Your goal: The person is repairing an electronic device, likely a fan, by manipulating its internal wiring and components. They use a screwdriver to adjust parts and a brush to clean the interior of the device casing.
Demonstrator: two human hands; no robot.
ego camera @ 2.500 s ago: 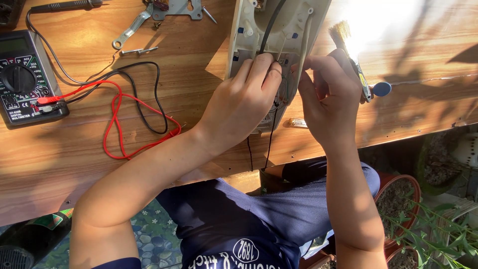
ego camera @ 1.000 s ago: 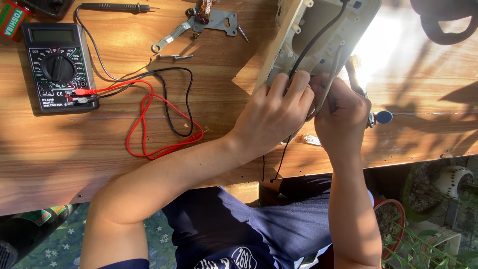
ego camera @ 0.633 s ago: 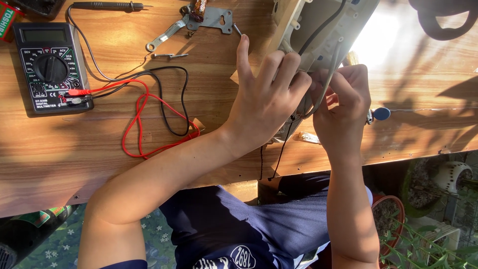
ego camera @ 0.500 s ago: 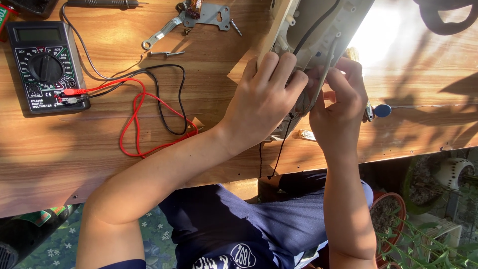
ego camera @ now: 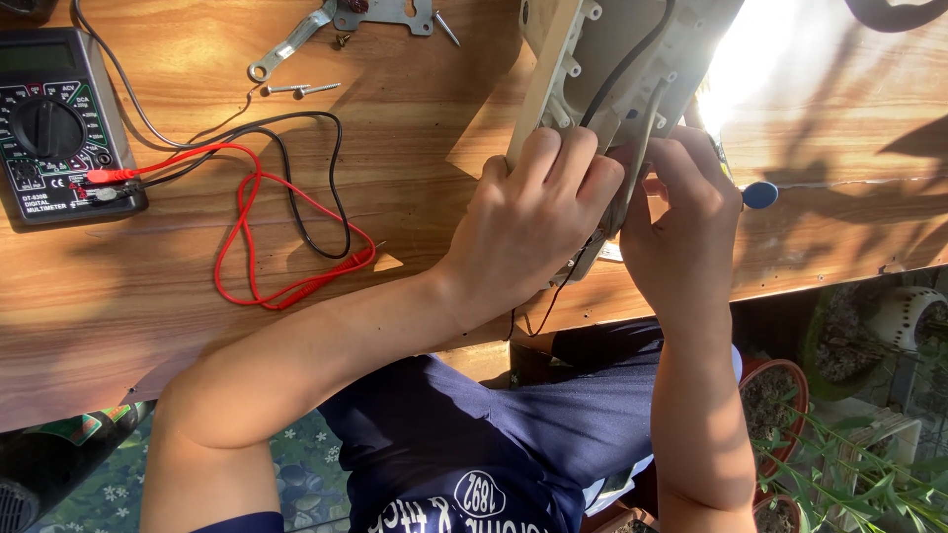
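Though gripped, housing (ego camera: 632, 69) slanting upper-right.

Grey housing (ego camera: 632, 69) cut off at top edge, its lower end hidden behind both hands, multimeter (ego camera: 59, 128) clipped at left

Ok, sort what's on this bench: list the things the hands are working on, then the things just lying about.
In hand:
- pale plastic housing, gripped by the left hand and right hand
- black cable running through it

Lying about:
- multimeter
- red and black test leads
- metal bracket
- loose screws
- blue-tipped tool
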